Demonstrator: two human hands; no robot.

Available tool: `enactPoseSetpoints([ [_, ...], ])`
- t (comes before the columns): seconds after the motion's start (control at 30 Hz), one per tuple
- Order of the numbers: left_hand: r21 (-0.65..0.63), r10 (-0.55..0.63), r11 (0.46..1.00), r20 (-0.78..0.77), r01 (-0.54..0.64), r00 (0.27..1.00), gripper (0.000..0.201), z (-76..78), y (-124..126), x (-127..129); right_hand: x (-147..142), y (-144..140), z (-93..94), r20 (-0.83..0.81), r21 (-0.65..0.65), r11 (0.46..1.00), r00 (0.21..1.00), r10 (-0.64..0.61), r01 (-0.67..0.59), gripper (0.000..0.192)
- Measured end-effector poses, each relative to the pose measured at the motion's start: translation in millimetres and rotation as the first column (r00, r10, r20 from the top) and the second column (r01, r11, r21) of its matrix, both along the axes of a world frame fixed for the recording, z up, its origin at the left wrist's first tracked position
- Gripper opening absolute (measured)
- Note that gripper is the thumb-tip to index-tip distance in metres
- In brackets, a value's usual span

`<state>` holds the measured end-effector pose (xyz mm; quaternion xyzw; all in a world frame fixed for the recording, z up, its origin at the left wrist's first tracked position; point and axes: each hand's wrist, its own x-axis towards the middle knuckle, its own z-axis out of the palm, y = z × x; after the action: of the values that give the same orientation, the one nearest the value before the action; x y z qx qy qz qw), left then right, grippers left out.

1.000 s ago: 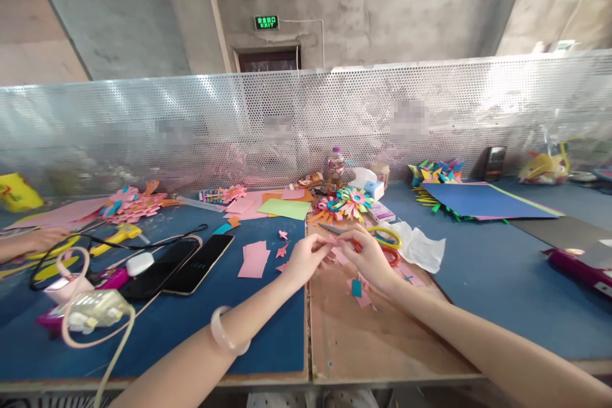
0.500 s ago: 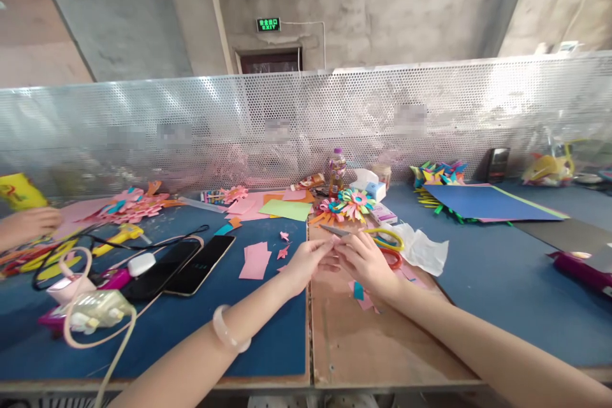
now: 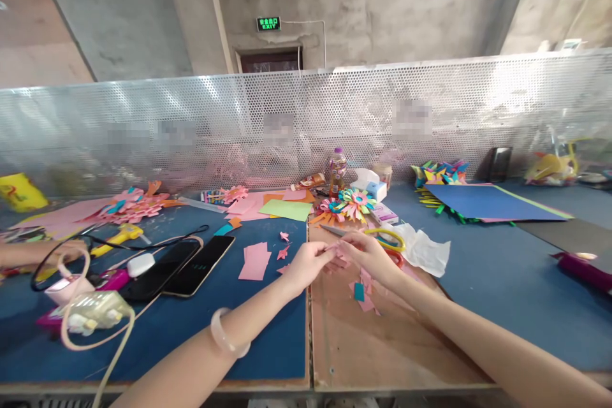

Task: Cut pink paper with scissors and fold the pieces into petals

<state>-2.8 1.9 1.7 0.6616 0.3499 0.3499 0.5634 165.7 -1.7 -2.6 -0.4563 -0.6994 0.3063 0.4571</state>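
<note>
Left hand (image 3: 306, 265), right hand (image 3: 370, 257): grips pinching a pink paper piece (image 3: 333, 246), well in from the surface (image 3: 373, 347)'s near edge; possible tear, from opposed pulling.

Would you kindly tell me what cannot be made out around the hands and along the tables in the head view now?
All in the head view:
- Full shape of the pink paper held between the left hand and right hand: hidden by fingers.
- Scissors' pivot: covered by the right hand.
- Co-worker's arm: cut off by the left edge.
- Bottle label: too small to read.
</note>
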Motion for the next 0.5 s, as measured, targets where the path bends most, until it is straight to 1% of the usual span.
enactPoseSetpoints([
  [0.1,-0.001,-0.026,1.000,-0.009,0.026,1.000,0.039,-3.4,2.2,0.1,0.1,2.5,-1.6,-0.034,-0.046,0.998,0.999,0.041,-0.043,0.024],
  [0.2,-0.007,-0.011,1.000,-0.022,0.011,1.000,0.036,-4.6,3.2,0.1,2.4,4.7,-3.1,-0.061,-0.059,0.996,0.996,0.064,-0.068,0.023],
  [0.33,-0.008,-0.010,1.000,-0.087,0.009,0.996,0.033,-2.8,1.7,-0.9,8.0,7.6,-3.5,-0.097,-0.139,0.978,0.984,0.146,-0.159,0.023],
  [0.4,0.007,-0.027,1.000,-0.132,0.028,0.991,0.032,-1.6,0.6,-1.5,11.3,8.6,-2.0,-0.073,-0.160,0.967,0.980,0.187,-0.197,0.021],
  [0.5,0.022,-0.046,0.998,-0.187,0.051,0.981,0.035,-0.2,-1.7,-2.0,16.1,9.2,1.7,0.002,-0.169,0.961,0.974,0.225,-0.221,0.016],
])
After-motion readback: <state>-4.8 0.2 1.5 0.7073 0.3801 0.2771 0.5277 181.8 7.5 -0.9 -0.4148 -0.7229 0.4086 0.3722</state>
